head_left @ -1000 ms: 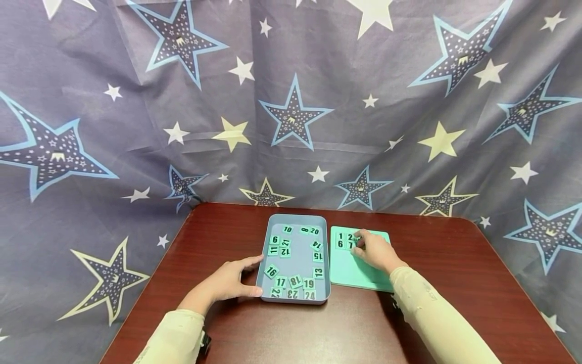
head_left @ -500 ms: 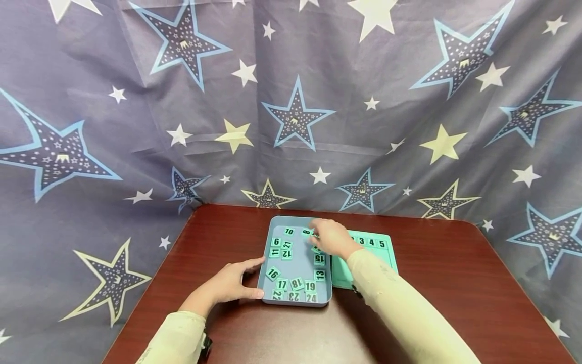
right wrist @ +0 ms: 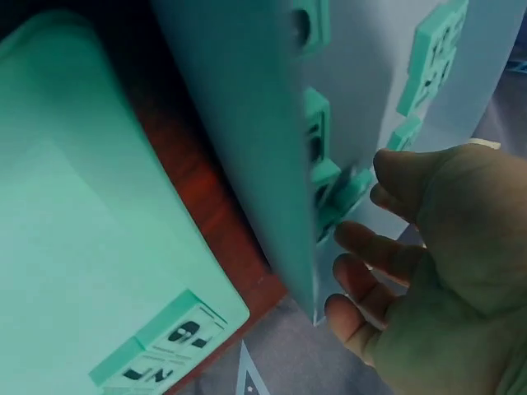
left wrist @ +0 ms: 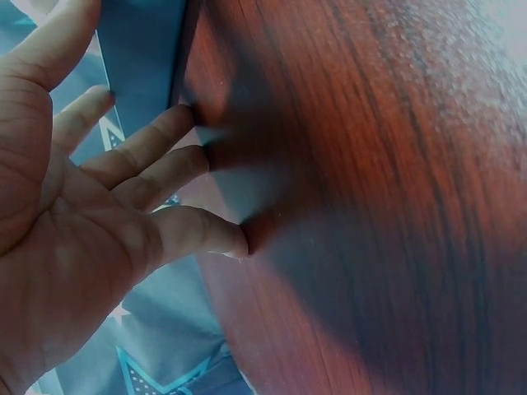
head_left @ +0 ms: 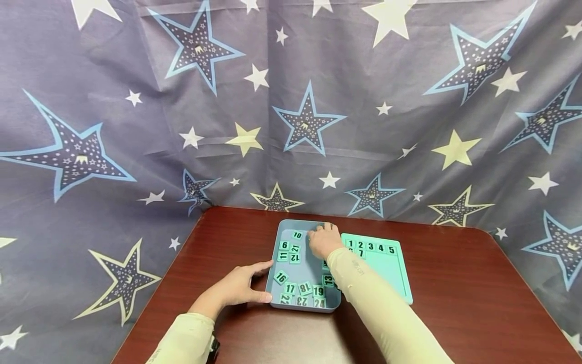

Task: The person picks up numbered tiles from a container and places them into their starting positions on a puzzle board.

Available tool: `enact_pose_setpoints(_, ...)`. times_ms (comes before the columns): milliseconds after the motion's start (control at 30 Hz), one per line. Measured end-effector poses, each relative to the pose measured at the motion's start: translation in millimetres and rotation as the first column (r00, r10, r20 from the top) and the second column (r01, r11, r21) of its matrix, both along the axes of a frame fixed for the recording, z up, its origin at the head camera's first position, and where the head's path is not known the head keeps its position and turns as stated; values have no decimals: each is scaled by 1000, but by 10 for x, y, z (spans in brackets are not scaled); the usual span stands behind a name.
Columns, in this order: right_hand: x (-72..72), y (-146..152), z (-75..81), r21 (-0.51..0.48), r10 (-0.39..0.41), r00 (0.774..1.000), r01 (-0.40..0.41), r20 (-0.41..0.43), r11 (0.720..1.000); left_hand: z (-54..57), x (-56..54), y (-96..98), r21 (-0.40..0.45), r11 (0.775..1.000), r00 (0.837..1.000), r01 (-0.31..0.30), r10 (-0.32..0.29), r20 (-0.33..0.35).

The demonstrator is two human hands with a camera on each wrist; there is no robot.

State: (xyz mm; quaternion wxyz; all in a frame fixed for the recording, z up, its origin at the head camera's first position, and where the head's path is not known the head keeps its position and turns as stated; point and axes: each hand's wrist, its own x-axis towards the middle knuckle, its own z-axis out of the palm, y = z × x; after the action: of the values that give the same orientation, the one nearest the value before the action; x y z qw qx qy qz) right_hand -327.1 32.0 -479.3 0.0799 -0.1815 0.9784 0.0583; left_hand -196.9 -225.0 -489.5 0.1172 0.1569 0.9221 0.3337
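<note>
A blue-grey tray (head_left: 309, 263) holds several green number tiles, among them 10 (head_left: 297, 235), 16 (head_left: 281, 277) and 24 (head_left: 319, 303). My right hand (head_left: 325, 242) reaches into its far right corner and covers the tiles there. In the right wrist view, thumb and forefinger come close together beside a tilted green tile (right wrist: 352, 191); I cannot tell whether they pinch a tile. My left hand (head_left: 241, 285) lies at the tray's left side, thumb and fingers spread at the wall. A green board (head_left: 391, 278), right of the tray, bears tiles 1 to 5 in its top row and 7 below.
A reddish-brown wooden table (head_left: 459, 283) carries the tray and board. Behind it hangs a grey curtain (head_left: 245, 167) printed with stars. The right forearm (head_left: 377, 308) crosses over the tray's right edge and the board's near left corner.
My right hand has left the board for the tray's far right corner and now covers the 8 and 20 tiles. The left hand stays at the tray. The head view has shifted slightly.
</note>
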Motion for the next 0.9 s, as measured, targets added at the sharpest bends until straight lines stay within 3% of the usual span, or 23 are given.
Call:
enact_pose_setpoints(167,27,12,-74,9,24,1000,-24,8,1000,-7,10,4,-7,1000,1000,-5,5,5)
enact_pose_setpoints(300,52,36,-111,-73,75,997,-76,-19,994,-9,17,-14,-26,1000,1000,-18,18,2)
enact_pose_setpoints(433,73,81,-157,-186,142,987,-154,-77,970,1,17,-28,-31,999,1000,-26,26,8)
enact_pose_setpoints(533,81,111,-179,-241,143,978,-177,-151,954,5,14,-30,-22,999,1000,-26,26,15)
enact_pose_setpoints(667,88,129,-181,-227,56,972,-109,-227,968,-6,9,-24,-19,1000,1000,-21,21,17)
enact_pose_setpoints(900,81,146,-194,-167,-58,965,15,-255,986,1,-3,5,-21,1000,1000,-12,12,5)
